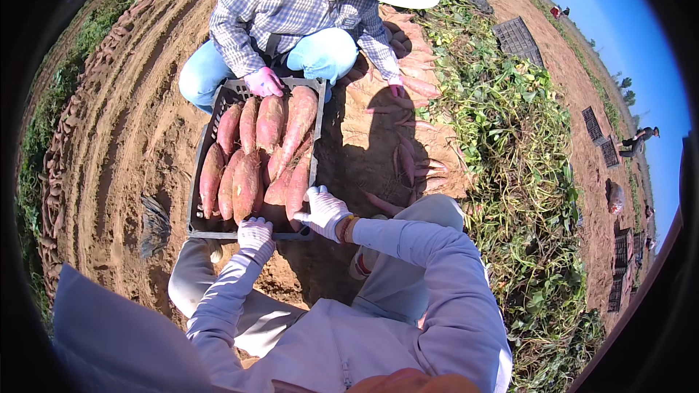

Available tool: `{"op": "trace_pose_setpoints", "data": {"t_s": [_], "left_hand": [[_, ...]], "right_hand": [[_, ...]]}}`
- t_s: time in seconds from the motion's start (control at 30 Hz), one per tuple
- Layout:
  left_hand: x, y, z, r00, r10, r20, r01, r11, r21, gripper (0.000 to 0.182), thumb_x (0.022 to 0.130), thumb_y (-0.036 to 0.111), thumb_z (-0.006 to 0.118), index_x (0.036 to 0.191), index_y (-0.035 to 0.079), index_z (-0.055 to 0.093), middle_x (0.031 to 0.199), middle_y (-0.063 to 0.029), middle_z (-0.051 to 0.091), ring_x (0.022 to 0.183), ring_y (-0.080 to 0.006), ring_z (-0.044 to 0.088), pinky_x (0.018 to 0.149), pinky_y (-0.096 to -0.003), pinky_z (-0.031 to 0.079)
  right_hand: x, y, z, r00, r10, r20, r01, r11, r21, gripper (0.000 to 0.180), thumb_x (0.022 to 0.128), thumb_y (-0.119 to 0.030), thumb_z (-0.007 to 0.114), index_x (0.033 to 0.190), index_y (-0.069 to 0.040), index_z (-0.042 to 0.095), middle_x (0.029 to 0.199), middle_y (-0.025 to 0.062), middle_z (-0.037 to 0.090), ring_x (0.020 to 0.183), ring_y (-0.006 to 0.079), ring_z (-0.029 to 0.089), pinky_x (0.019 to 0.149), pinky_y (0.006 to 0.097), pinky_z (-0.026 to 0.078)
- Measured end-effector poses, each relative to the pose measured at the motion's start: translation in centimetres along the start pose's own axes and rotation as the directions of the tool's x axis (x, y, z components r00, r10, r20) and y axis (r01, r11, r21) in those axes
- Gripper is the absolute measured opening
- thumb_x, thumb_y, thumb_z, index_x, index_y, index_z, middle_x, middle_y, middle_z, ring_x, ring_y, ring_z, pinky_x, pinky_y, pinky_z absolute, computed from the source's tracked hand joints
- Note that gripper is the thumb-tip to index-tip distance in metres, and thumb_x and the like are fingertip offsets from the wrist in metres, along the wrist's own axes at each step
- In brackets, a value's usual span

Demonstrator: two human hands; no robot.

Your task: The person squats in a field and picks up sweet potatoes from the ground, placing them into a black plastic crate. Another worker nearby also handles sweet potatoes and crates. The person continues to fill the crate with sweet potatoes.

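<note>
A black plastic crate (197, 174) filled with red-skinned sweet potatoes (247, 177) stands on the soil before me. My left hand (255, 236), in a white striped glove, is at the crate's near rim, its fingertips close to the end of a sweet potato; whether it grips the rim or the root is unclear. My right hand (323, 212), gloved alike, touches a sweet potato (298, 185) at the near right corner; its grip cannot be made out. Across the crate, a person's pink-gloved hand (264, 82) rests at the far rim, and their other hand (397, 89) is among sweet potatoes on the ground.
The co-worker (284, 16) squats beyond the crate. Loose sweet potatoes (407, 161) lie on soil to the right, beside heaped green vines (508, 136). Other black crates (516, 38) stand farther right. Dark crumpled plastic (154, 225) lies left. Bare soil rows run along the left.
</note>
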State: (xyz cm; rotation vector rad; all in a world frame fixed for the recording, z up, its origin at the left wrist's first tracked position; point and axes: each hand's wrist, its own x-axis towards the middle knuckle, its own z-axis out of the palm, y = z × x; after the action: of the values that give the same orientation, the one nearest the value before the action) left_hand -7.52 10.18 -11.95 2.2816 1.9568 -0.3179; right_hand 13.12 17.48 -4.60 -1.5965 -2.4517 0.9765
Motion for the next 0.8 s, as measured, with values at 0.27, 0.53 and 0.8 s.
{"op": "trace_pose_setpoints", "data": {"t_s": [0.27,0.53,0.8], "left_hand": [[0.2,-0.7,-0.1,0.994,0.067,0.09,-0.068,0.998,0.01,0.025,0.069,0.027,0.07,0.09,0.015,0.065,0.086,-0.006,0.068,0.09,-0.0239,0.064,0.082,-0.0413,0.045],[0.5,-0.7,0.5,0.997,0.021,0.068,-0.022,0.999,0.024,0.023,0.069,0.021,0.07,0.089,0.013,0.064,0.086,-0.0076,0.068,0.089,-0.0245,0.064,0.083,-0.0402,0.044],[0.3,-0.7,0.7,0.997,0.069,0.029,-0.07,0.997,0.017,0.023,0.067,0.018,0.069,0.089,0.013,0.065,0.087,-0.0088,0.067,0.091,-0.0256,0.062,0.082,-0.0392,0.045]], "right_hand": [[3.4,3.3,3.3,0.934,0.328,0.139,-0.346,0.743,0.572,0.06,0.075,-0.033,0.075,0.114,-0.001,0.042,0.091,0.0202,0.064,0.084,0.0315,0.065,0.074,0.0408,0.052],[3.8,3.4,3.3,0.898,0.308,0.314,-0.439,0.657,0.613,0.054,0.079,-0.036,0.07,0.11,0.008,0.059,0.096,0.022,0.067,0.089,0.0293,0.067,0.076,0.0403,0.053],[4.0,3.3,3.8,0.974,0.222,0.047,-0.227,0.946,0.23,0.051,0.085,-0.038,0.06,0.111,0.005,0.053,0.105,0.0272,0.063,0.1,0.0404,0.061,0.085,0.0445,0.049]]}}
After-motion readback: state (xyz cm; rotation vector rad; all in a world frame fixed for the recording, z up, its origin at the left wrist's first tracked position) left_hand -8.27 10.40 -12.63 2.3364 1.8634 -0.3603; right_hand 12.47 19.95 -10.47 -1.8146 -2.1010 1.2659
